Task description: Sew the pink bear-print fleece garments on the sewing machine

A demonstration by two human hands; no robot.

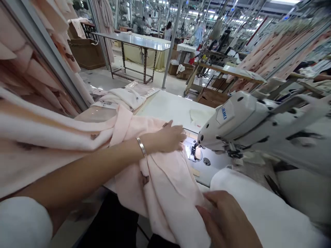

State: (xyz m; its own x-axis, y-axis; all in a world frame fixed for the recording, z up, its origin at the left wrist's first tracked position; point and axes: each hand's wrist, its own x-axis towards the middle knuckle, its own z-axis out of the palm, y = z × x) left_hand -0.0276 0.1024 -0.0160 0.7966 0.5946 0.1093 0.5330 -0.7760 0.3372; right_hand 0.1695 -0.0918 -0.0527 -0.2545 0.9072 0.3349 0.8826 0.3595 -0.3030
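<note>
Pale pink fabric (165, 175) with small printed figures spreads over the sewing table and hangs down its front edge. My left hand (170, 137), with a silver bracelet on the wrist, lies on the fabric just left of the needle area, its fingers stretched out. Nearer to me, my right hand (224, 213) pinches the fabric's right edge between thumb and fingers. A white JUKI sewing machine (230, 117) stands to the right, its lit presser foot (194, 151) close to the fabric's edge. Whether the fabric reaches under the foot cannot be made out.
White cloth (256, 206) lies at the right, beside dark scissors (276, 189). Folded white pieces (121, 98) rest on the table's far left. Pink garments (46, 62) hang beside a metal post at left. Beyond stand a metal-topped table (139, 40) and cardboard boxes (86, 53).
</note>
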